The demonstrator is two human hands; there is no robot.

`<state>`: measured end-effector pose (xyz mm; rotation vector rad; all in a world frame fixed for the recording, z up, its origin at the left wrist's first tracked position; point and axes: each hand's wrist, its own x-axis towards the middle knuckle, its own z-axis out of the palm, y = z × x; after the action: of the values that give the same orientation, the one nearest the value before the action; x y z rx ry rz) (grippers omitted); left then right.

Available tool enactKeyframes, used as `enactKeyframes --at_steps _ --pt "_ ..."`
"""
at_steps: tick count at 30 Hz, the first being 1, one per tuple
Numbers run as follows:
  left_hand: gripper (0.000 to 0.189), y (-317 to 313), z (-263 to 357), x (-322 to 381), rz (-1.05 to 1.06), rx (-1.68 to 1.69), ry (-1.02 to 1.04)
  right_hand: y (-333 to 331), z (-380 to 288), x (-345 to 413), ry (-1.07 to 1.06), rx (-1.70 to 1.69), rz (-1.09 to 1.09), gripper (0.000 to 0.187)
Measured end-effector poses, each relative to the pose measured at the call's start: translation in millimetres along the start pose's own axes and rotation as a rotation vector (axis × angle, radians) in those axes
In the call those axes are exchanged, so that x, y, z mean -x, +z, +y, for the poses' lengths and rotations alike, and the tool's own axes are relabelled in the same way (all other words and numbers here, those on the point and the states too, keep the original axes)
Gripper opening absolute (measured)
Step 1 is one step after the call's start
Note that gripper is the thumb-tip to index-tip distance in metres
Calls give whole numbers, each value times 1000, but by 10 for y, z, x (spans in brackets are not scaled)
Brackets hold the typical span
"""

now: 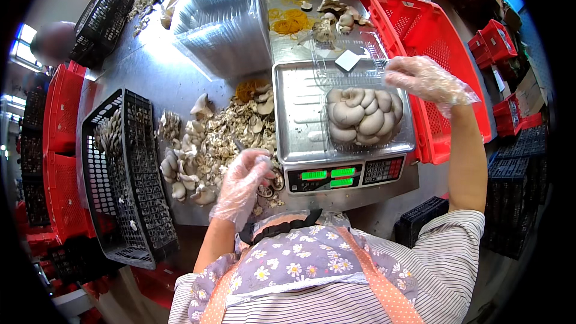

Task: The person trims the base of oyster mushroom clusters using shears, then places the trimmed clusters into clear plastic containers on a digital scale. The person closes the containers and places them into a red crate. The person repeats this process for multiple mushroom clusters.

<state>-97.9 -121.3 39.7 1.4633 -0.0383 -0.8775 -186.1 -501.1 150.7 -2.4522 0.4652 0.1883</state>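
A cluster of grey oyster mushrooms [366, 117] sits in the base of a clear plastic clamshell box on the steel pan [299, 130] of a digital scale. The box's clear lid [326, 69] is raised and tilted back beyond the pan, with a white square [347, 60] showing on it. My right hand [418, 78], in a clear plastic glove, pinches the lid's right edge. My gloved left hand [245, 182] is curled left of the scale display [328, 177]. Scissors [276, 181] show beside and under its fingers; whether it grips them is hidden.
Trimmings and loose mushrooms [220, 139] heap left of the scale. A black crate [130, 180] stands left, a red crate [434, 54] right. Stacked clear boxes [225, 22] and yellow rubber bands [290, 21] lie behind. A blurred person [54, 42] is at far left.
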Motion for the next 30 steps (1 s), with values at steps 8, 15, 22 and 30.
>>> enactKeyframes --at_steps 8,15,22,30 --pt "14 -270 92 54 141 -7 129 110 536 423 235 -464 174 30" --pt "16 -183 225 30 220 70 159 322 872 555 312 -665 259 35" --pt "14 -652 193 -215 364 91 275 506 1235 602 305 -860 335 37" --pt "44 -462 58 -865 215 -765 414 766 1295 467 358 -973 458 36"
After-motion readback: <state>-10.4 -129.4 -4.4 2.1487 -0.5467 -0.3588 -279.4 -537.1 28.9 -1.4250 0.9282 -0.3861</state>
